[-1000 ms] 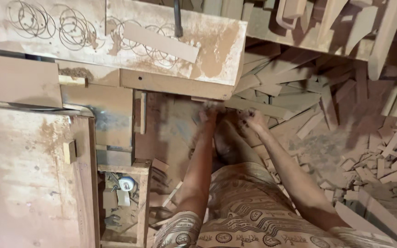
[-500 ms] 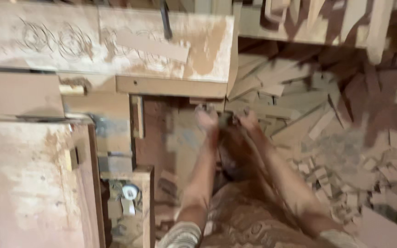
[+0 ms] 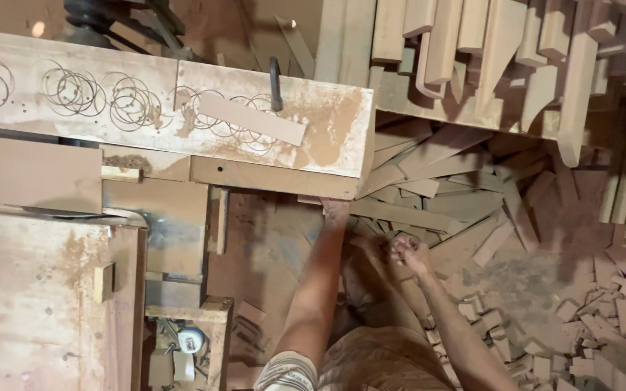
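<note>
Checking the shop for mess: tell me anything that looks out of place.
Wood offcuts lie heaped loosely across the floor around both hands, left hand and right hand. Sawdust coats the bench, where a loose strip lies askew.

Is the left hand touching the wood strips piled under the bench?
Touching. In the head view the left hand reaches under the workbench edge and lies against the long wood strip, with no gap visible.

Left hand (image 3: 335,210): arm stretched straight, fingers at the workbench (image 3: 277,174) underside
Right hand (image 3: 409,252): curled loosely; lower, right of workbench
</note>
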Demonstrator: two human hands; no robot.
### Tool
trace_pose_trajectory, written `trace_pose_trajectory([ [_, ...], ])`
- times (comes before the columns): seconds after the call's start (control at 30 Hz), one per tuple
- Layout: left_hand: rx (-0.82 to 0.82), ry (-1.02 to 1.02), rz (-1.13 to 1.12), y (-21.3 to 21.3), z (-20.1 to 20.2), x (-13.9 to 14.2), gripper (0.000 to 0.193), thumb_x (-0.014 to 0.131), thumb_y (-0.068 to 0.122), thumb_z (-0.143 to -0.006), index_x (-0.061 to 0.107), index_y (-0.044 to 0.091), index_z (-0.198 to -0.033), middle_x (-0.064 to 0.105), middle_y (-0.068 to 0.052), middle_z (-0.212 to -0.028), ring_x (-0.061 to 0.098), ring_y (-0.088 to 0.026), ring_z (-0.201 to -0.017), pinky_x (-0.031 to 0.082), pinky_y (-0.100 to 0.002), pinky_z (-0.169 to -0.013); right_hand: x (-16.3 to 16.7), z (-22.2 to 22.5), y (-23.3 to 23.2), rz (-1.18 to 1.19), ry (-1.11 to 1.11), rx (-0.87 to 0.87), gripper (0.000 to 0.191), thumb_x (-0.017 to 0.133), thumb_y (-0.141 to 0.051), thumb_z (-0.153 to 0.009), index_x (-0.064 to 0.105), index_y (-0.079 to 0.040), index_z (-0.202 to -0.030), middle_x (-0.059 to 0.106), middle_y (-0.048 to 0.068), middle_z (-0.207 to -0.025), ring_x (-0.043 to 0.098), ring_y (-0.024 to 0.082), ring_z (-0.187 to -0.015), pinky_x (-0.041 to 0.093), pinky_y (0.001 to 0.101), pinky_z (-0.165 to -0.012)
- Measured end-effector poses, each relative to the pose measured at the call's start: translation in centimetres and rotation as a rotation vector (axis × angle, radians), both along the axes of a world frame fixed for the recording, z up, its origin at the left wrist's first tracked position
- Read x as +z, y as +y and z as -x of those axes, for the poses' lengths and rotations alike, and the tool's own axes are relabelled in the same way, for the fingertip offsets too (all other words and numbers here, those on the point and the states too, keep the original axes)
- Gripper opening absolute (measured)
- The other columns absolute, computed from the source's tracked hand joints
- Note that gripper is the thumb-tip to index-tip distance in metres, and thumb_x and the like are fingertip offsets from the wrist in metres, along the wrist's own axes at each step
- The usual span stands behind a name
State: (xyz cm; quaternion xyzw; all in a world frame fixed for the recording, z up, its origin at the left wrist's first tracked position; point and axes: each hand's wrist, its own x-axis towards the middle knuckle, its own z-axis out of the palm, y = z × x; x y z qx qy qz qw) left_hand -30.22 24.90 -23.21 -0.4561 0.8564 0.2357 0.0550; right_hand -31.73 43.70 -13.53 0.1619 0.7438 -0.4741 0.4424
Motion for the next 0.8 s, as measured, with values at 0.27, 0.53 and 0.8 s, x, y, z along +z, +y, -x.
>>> trace_pose_trajectory([
  [0.27, -0.010, 0.030, 0.012, -0.2, -3.8, 1.3, 0.093, 0.066, 0.071, -0.086, 0.052, 0.000, -0.144, 0.051, -0.031, -0.143, 0.065, -0.035, -0.117, 0.059, -0.041, -0.088, -0.1, 0.1, -0.3, -0.029, 0.032, 0.092, 0.016, 0.063, -0.012, -0.095, 0.068, -0.002, -0.106, 0.073, 0.007, -0.090, 0.069, 0.016, -0.075, 0.053, 0.0274, -0.060],
  [0.53, -0.181, 0.146, 0.512, 4.1, -13.0, 5.3, 0.100, 0.071, 0.056, -0.066, 0.048, -0.015, -0.133, 0.064, -0.028, -0.120, 0.073, -0.037, -0.096, 0.061, -0.038, -0.076, 0.5, -3.3, -1.5, -0.033, 0.093, 0.350, 0.015, 0.065, -0.014, -0.096, 0.067, -0.001, -0.090, 0.067, 0.006, -0.081, 0.063, 0.013, -0.069, 0.051, 0.0282, -0.060],
  [0.8, 0.214, -0.055, -0.146, 13.7, -32.7, 5.8, 0.075, 0.078, 0.042, -0.074, 0.050, 0.000, -0.130, 0.066, -0.023, -0.113, 0.069, -0.042, -0.096, 0.058, -0.049, -0.077, -0.1, -10.1, -3.6, 0.086, 0.067, 0.406, 0.024, 0.073, -0.019, -0.094, 0.059, 0.001, -0.092, 0.059, 0.004, -0.077, 0.059, 0.016, -0.067, 0.045, 0.0338, -0.056],
])
